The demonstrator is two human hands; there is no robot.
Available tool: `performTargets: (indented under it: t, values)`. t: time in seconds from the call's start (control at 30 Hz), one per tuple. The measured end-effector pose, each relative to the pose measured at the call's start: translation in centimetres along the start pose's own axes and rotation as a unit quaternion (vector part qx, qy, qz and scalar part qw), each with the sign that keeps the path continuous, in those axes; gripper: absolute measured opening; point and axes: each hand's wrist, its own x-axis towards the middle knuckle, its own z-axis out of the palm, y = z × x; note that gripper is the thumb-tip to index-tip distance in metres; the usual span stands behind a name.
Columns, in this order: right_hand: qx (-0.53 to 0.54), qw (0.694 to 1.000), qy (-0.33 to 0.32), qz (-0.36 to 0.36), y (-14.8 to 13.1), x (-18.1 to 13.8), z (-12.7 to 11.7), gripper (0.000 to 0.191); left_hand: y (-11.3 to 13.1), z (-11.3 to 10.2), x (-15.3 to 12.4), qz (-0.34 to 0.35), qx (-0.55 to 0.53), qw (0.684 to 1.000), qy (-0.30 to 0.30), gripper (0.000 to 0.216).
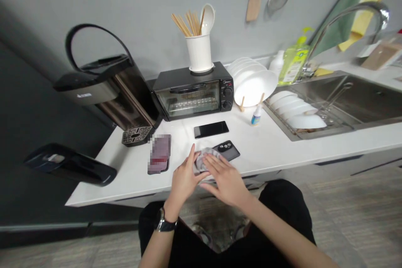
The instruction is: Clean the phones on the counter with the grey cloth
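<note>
Head view: my left grip (184, 179) is closed around a cloth (199, 164) by the near edge of the desk (273, 146); my right grip (228, 181) lays its fingers across it, thumb spread. Whether the cloth wraps anything, I cannot tell. A grey phone (231, 153), lenses up, lies just right of the cloth, long axis roughly left to right, left end hidden, nearer my right grip. A black phone (211, 130) lies farther off.

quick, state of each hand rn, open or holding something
Left hand: against the cloth; whether it grips cannot be told.
Right hand: open, fingers laid over the cloth.
</note>
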Motion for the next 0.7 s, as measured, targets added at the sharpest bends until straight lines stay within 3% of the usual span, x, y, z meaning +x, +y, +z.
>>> performTargets:
  t: [0.1,0.17,0.23,0.33,0.43,0.53,0.63,0.7]
  values:
    - [-0.067,0.991,0.058,0.100,3.0,-1.3,-0.8,0.081,0.2,-0.2,0.0,0.008,0.000,1.000,0.004,0.115]
    - [-0.077,0.985,0.087,0.130,2.8,-1.7,-0.2,0.094,0.4,-0.4,0.1,0.006,0.008,1.000,0.001,0.115]
    - [-0.049,0.991,0.088,0.091,1.0,-1.7,0.7,0.105,0.4,-0.6,0.2,0.005,0.016,1.000,-0.004,0.114]
    - [0.017,0.999,0.043,0.000,-0.5,-1.8,0.8,0.098,0.4,-0.7,0.2,0.008,0.023,1.000,-0.019,0.113]
    - [-0.015,0.998,0.048,0.040,1.5,-2.8,-0.6,0.079,0.6,-0.6,0.1,0.008,0.036,0.999,-0.018,0.112]
    - [-0.040,0.991,0.085,0.094,2.8,-3.4,-1.0,0.084,0.7,-0.5,0.1,0.012,0.052,0.999,0.001,0.108]
    - [-0.004,0.996,0.082,0.030,0.9,-3.2,0.5,0.089,0.6,-0.6,0.2,0.029,0.046,0.998,-0.008,0.099]
    - [0.011,0.997,0.075,-0.004,0.1,-3.0,1.1,0.075,0.2,-0.9,0.2,0.054,0.039,0.998,-0.014,0.091]
